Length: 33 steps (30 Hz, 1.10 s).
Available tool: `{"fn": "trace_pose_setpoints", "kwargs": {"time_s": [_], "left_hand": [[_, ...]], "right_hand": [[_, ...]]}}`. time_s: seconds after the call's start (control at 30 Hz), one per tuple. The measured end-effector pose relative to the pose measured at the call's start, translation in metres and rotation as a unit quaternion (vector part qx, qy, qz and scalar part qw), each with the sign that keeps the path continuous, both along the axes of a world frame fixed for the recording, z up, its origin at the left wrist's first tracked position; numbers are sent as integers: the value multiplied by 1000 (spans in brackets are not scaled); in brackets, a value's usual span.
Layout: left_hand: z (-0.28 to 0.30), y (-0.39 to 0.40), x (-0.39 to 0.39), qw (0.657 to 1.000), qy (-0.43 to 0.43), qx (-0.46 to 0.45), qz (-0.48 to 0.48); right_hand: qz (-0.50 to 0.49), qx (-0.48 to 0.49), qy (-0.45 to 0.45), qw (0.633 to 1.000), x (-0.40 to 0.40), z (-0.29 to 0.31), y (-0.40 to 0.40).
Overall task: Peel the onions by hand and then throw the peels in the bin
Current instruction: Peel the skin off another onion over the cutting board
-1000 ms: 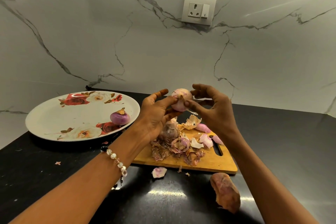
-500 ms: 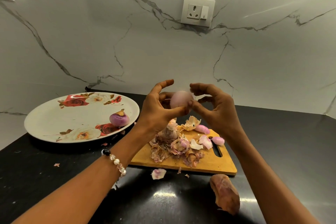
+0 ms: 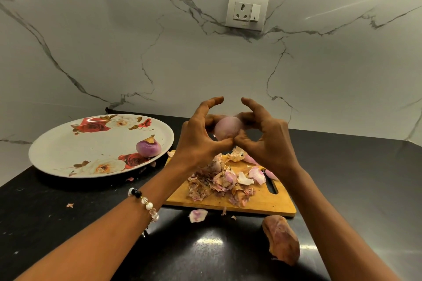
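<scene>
Both hands hold one pale pink onion (image 3: 228, 129) in the air above the board (image 3: 262, 203). Left hand (image 3: 198, 141) grips it from the left, fingers curled round the back, thumb at the lower front, index finger raised off it. Right hand (image 3: 267, 141) grips from the right, thumb meeting the left thumb at the onion's lower edge, index finger also raised. The two thumbs touch each other there.

Board lies on the black bench (image 3: 365, 189), under the hands. A pile of peels (image 3: 219, 185) covers the board's left and middle part. One loose peel (image 3: 198, 215) lies on the bench just in front of the board; a large brown skin (image 3: 282, 238) lies on the bench in front of the board's right corner.

Left of the board sits a flowered plate (image 3: 68, 150) with one purple peeled onion (image 3: 148, 147) near its right rim. Beaded bracelet (image 3: 146, 204) on the left wrist. Wall socket (image 3: 247, 10) on the marble wall behind the board.
</scene>
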<state>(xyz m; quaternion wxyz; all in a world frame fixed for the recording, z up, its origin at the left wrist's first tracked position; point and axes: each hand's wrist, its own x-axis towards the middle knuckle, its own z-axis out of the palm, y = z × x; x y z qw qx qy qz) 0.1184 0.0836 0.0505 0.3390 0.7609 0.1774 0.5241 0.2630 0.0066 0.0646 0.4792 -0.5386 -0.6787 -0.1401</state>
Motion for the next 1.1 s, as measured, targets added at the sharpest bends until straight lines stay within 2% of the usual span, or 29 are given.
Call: {"fn": "trace_pose_setpoints", "kwargs": {"time_s": [0.2,0.4,0.57,0.67,0.8,0.9,0.97,1.1], "left_hand": [[-1,1,0,1000,4,-8,-12],[-6,4,2,1000,16,11,-7],[-5,12,1,990,25,123,58],[-4,13,0,978,30,187,81],[-3,12,-1,974,19,207,92],[0,12,-3,976,15,198,89],[2,11,-5,984,8,161,72],[5,7,-8,999,-18,-24,18]], "right_hand": [[-27,22,-17,999,4,-2,2],[1,12,48,999,8,1,2],[60,-18,100,993,11,6,0],[110,-69,129,983,12,8,-3],[133,-99,129,978,9,9,-4],[132,-106,108,980,11,7,-2],[124,-110,100,981,11,5,1],[122,-109,117,980,11,5,1]]}}
